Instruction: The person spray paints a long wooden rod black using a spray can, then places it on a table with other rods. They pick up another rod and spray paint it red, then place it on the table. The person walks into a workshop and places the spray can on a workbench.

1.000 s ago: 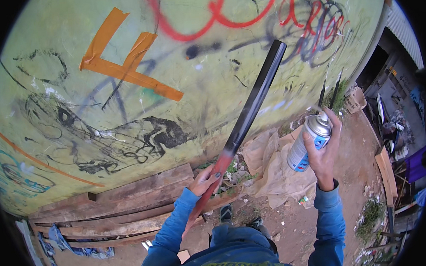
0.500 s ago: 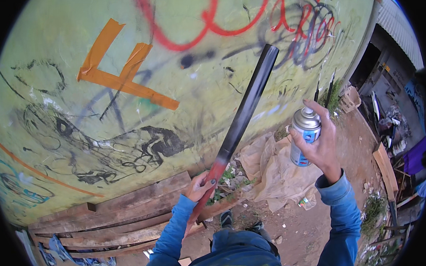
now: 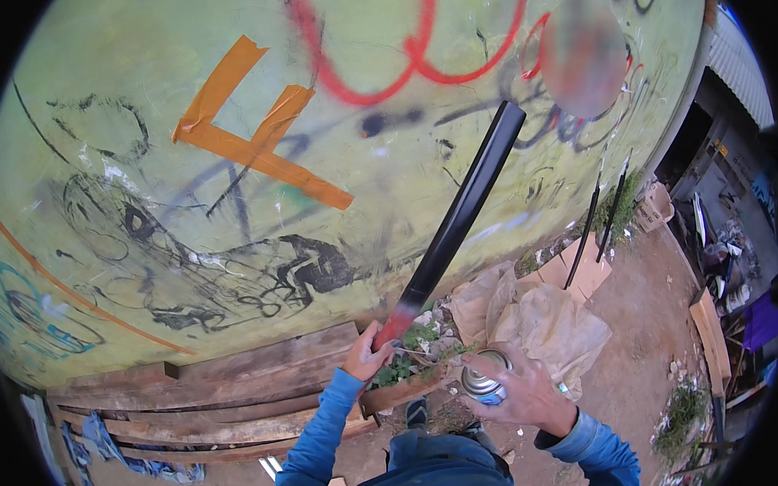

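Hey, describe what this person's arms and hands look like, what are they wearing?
Both arms are in long blue sleeves that end at the wrists. The left hand is bare, with no glove. The right hand is bare too, and a small green band or ring shows near its wrist edge. No watch is visible.

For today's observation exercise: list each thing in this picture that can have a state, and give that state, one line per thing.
Bar: held up at a slant, mostly black, red at the gripped end.
Left hand: closed around the bar's lower end.
Spray can: held low, tipped toward the camera.
Right hand: gripping the spray can.
Planks: stacked flat at the wall's foot.
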The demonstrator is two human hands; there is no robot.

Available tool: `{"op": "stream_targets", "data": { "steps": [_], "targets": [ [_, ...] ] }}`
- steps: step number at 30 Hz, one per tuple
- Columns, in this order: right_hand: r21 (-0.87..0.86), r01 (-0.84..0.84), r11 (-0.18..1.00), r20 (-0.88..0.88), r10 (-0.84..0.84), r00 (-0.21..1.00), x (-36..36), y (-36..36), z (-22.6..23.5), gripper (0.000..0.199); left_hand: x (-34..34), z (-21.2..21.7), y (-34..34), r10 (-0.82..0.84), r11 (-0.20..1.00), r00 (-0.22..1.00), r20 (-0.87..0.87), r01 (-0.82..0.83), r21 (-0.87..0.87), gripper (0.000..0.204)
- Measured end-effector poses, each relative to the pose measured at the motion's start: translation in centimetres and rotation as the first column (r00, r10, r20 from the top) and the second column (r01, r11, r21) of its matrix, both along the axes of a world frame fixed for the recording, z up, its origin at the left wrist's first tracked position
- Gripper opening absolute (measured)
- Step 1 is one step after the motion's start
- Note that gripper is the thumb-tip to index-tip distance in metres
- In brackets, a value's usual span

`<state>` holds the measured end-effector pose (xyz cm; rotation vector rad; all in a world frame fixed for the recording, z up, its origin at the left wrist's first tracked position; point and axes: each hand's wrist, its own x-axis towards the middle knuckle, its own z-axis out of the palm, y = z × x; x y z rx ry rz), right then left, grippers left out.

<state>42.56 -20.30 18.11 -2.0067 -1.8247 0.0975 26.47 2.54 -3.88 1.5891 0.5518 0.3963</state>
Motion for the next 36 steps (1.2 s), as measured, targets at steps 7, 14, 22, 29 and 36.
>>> {"op": "stream_targets", "data": {
  "steps": [7,14,22,29,36],
  "targets": [
    [0.443,0.421,0.792,-0.852,0.226,0.471,3.6,-3.3,0.3,0.07,-1.9,0.7,1.3,0.186,0.86,0.983,0.008,-0.166,0.483,0.041],
    [0.437,0.593,0.676,-0.895,0.259,0.364,3.6,-4.4,-3.5,0.069,-2.8,4.0,4.9,0.008,0.989,0.963,-0.27,0.032,0.142,0.045],
    [0.419,0.663,0.62,-0.7,-0.244,0.671,-1.1,-2.2,-5.2,0.062,-2.2,2.7,2.5,0.3,0.787,0.945,-0.13,-0.169,0.593,0.051],
    [0.641,0.193,0.743,-0.228,-0.056,0.972,-6.8,-0.6,-7.7,0.071,1.7,2.3,-1.3,0.589,0.557,0.805,-0.065,-0.347,0.755,0.051],
    [0.669,0.342,0.66,-0.307,-0.173,0.936,-5.4,-0.4,-7.5,0.071,3.2,2.9,-2.4,0.559,0.584,0.828,0.049,-0.435,0.686,0.044]
  ]
}}
